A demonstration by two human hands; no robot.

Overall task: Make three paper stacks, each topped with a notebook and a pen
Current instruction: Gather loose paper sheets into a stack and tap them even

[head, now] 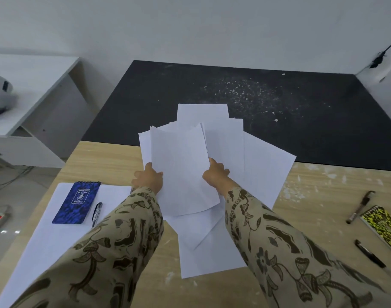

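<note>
Step in hand: gathering the second stack. The left hand [147, 177] and right hand [215, 174] each grip an edge of the fanned loose sheets [183, 165] over the middle of the table [105, 156]. The stack [56, 236] at left carries a blue notebook [76, 202] and pen [96, 214]. Next move, as judged: square the sheets and lay them down. Fingers under the paper are hidden; the yellow notebook [383, 225] is cut off at right.

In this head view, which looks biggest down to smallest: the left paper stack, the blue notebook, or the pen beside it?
Largest first:
1. paper stack, though partly hidden
2. blue notebook
3. pen, plainly smallest
</note>
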